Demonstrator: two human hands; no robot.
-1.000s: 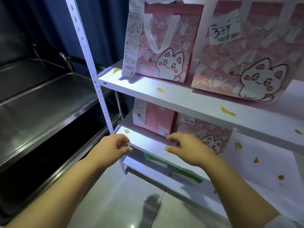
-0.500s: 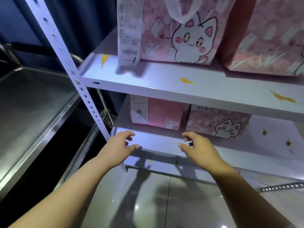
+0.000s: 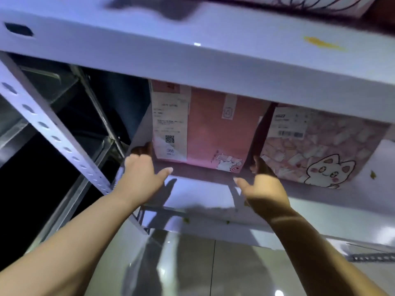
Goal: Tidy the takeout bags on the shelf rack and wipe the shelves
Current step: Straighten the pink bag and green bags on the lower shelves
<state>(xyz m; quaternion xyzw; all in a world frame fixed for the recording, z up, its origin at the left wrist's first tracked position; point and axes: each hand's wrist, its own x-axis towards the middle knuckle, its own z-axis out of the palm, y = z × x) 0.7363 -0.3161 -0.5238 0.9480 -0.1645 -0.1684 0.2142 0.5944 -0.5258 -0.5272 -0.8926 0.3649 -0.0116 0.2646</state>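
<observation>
The left hand (image 3: pixel 139 176) is holding its grip curled round the near left bottom corner of the pink bag (image 3: pixel 213 133), with the thumb standing apart in front. The right hand (image 3: pixel 263 186) is keeping its fingers (image 3: pixel 259 165) in the gap along the bag's right side; I cannot tell whether that grip is clamped. The bag is standing upright between both hands on the lower shelf (image 3: pixel 203 193), with the cat-print bag (image 3: pixel 320 154) just beside it on the right, under the upper shelf (image 3: pixel 213 67).
</observation>
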